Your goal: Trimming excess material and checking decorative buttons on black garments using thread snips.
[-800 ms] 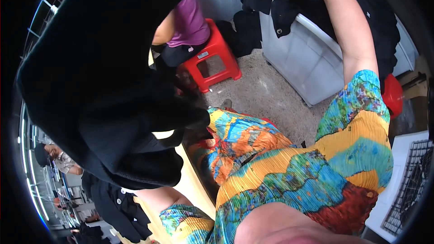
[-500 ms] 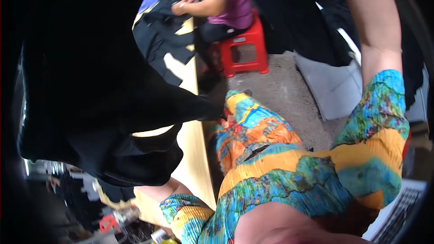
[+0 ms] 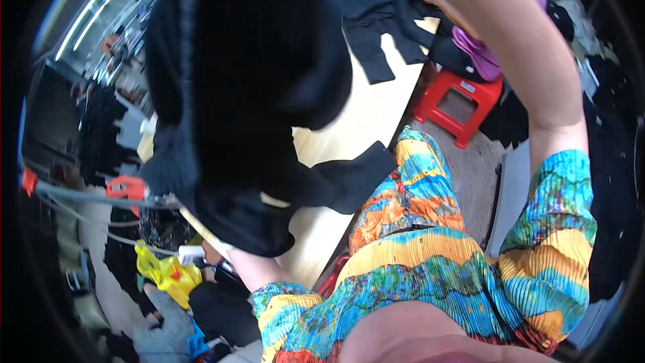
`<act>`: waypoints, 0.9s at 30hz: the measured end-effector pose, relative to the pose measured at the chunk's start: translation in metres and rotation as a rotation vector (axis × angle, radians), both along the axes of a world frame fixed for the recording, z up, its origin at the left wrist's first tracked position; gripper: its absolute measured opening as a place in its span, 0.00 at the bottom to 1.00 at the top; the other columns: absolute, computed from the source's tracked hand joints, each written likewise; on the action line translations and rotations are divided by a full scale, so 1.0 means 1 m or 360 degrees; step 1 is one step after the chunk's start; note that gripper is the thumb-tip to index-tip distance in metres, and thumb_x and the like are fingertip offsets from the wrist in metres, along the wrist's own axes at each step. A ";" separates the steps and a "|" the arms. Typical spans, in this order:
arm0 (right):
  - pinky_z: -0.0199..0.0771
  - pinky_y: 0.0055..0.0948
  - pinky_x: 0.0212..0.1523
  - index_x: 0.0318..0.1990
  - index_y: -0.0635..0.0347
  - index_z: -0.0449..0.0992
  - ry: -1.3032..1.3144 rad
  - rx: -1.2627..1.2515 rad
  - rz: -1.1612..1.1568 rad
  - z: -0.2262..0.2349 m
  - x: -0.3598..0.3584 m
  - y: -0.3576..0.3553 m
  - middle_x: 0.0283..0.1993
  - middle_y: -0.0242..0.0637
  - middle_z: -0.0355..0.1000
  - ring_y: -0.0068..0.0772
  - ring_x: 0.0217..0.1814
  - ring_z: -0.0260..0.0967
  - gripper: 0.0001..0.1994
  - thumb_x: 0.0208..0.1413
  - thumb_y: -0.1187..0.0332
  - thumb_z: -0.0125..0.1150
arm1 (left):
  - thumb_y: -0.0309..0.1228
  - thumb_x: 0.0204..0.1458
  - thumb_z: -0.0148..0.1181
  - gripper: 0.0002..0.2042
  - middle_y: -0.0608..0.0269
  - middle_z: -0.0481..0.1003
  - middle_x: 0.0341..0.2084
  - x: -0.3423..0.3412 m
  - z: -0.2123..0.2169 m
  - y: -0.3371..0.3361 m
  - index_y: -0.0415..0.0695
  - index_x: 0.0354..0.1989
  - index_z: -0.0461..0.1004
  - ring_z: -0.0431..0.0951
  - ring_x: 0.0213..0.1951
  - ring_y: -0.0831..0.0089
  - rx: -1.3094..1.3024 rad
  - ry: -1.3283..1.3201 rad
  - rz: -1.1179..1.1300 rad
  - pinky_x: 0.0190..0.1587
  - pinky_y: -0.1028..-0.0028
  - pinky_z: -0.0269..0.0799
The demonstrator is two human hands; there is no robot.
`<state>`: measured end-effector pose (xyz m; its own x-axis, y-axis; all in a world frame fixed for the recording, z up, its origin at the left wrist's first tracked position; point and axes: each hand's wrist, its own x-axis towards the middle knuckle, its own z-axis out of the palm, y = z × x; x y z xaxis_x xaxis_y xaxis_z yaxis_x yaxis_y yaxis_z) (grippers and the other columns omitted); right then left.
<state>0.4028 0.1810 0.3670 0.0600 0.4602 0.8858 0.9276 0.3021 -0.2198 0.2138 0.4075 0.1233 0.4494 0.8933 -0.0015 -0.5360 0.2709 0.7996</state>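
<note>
A large black cloth garment hangs raised in front of me, over the left half of the view. My left forearm runs up behind its lower edge, and the cloth hides that hand and its fingers. A narrow black flap sticks out from the garment to the right, over the table. My right arm is lifted high and reaches across the top. Its hand lies past the upper edge, so what it holds does not show.
A pale wooden table stands ahead, with black trousers-like pieces on it. Beyond it a person in a purple top sits on a red plastic stool. A yellow plastic bag and an orange-red tool-like object are at left.
My view has swung left, so the table, stool and person appear farther right. The black garment is bunched differently and stands more upright. My right arm now reaches leftward across the top.
</note>
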 end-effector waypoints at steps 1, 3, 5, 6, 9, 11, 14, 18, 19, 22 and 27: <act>0.68 0.34 0.27 0.30 0.67 0.70 -0.0005 0.0083 0.0070 -0.016 0.005 0.013 0.29 0.48 0.69 0.40 0.27 0.67 0.15 0.51 0.62 0.42 | 0.29 0.51 0.46 0.12 0.53 0.72 0.34 -0.009 -0.004 -0.001 0.35 0.39 0.68 0.72 0.37 0.70 0.0023 0.0022 0.0041 0.42 0.74 0.68; 0.68 0.33 0.28 0.31 0.66 0.70 0.0004 0.0157 0.0171 -0.044 0.014 0.038 0.31 0.48 0.69 0.40 0.28 0.67 0.15 0.51 0.62 0.42 | 0.29 0.51 0.46 0.12 0.53 0.72 0.34 -0.030 -0.011 -0.004 0.35 0.40 0.68 0.72 0.37 0.70 0.0062 0.0086 0.0117 0.42 0.75 0.68; 0.67 0.25 0.27 0.34 0.65 0.70 0.0022 0.0179 -0.0324 -0.062 0.017 0.060 0.34 0.45 0.69 0.32 0.31 0.67 0.13 0.51 0.64 0.43 | 0.29 0.51 0.46 0.12 0.53 0.72 0.34 -0.050 -0.016 -0.005 0.35 0.40 0.68 0.72 0.37 0.70 0.0101 0.0161 0.0183 0.42 0.75 0.68; 0.67 0.25 0.27 0.34 0.65 0.70 0.0029 0.0170 -0.0300 -0.064 0.014 0.062 0.34 0.45 0.69 0.32 0.31 0.67 0.13 0.51 0.64 0.43 | 0.29 0.51 0.46 0.12 0.53 0.72 0.34 -0.058 -0.019 -0.004 0.35 0.40 0.68 0.72 0.37 0.70 0.0119 0.0201 0.0210 0.42 0.75 0.68; 0.62 0.19 0.19 0.36 0.63 0.71 0.1013 -0.0636 0.0436 -0.061 -0.028 0.050 0.23 0.35 0.68 0.19 0.19 0.62 0.12 0.49 0.65 0.45 | 0.29 0.51 0.46 0.12 0.53 0.72 0.34 -0.103 -0.046 -0.003 0.35 0.40 0.68 0.72 0.37 0.70 0.0114 0.0353 0.0338 0.42 0.75 0.68; 0.60 0.19 0.17 0.36 0.63 0.71 0.0990 -0.0713 0.0639 -0.067 -0.036 0.058 0.20 0.35 0.68 0.20 0.16 0.60 0.13 0.49 0.65 0.45 | 0.30 0.51 0.48 0.14 0.55 0.71 0.35 -0.127 -0.037 -0.008 0.34 0.44 0.65 0.72 0.37 0.71 0.0354 0.0852 0.0567 0.41 0.75 0.67; 0.55 0.19 0.09 0.32 0.66 0.67 0.0938 -0.0595 0.0299 -0.089 -0.049 0.063 0.17 0.39 0.67 0.22 0.09 0.56 0.11 0.49 0.66 0.45 | 0.27 0.50 0.52 0.14 0.59 0.71 0.34 -0.110 -0.039 -0.039 0.33 0.43 0.65 0.72 0.35 0.73 0.1061 0.1328 0.1382 0.39 0.76 0.67; 0.54 0.19 0.09 0.29 0.68 0.67 0.1238 -0.0777 0.1024 -0.115 -0.034 0.075 0.18 0.41 0.69 0.23 0.09 0.56 0.11 0.49 0.66 0.46 | 0.26 0.51 0.51 0.08 0.62 0.71 0.30 -0.042 -0.003 -0.131 0.38 0.39 0.70 0.72 0.31 0.78 0.1150 0.0815 0.0921 0.36 0.81 0.68; 0.54 0.19 0.09 0.27 0.67 0.68 0.1235 -0.0786 0.1061 -0.118 -0.041 0.076 0.18 0.41 0.69 0.23 0.09 0.56 0.11 0.49 0.66 0.46 | 0.26 0.50 0.53 0.09 0.64 0.72 0.29 -0.034 -0.007 -0.140 0.39 0.40 0.70 0.72 0.30 0.78 0.1428 0.0895 0.0972 0.35 0.80 0.68; 0.54 0.20 0.10 0.26 0.66 0.68 0.1334 -0.0818 0.1065 -0.113 -0.046 0.070 0.18 0.41 0.69 0.22 0.09 0.55 0.11 0.49 0.66 0.47 | 0.25 0.41 0.62 0.17 0.62 0.71 0.29 0.002 -0.002 -0.161 0.36 0.41 0.67 0.71 0.31 0.77 0.1300 0.0763 0.0779 0.36 0.79 0.68; 0.52 0.18 0.09 0.29 0.66 0.69 0.1290 -0.0787 0.1199 -0.113 -0.035 0.068 0.17 0.40 0.68 0.22 0.09 0.55 0.10 0.48 0.67 0.47 | 0.26 0.43 0.58 0.18 0.55 0.72 0.33 0.006 -0.036 -0.146 0.34 0.43 0.64 0.73 0.35 0.69 0.1202 0.0970 0.0518 0.40 0.75 0.67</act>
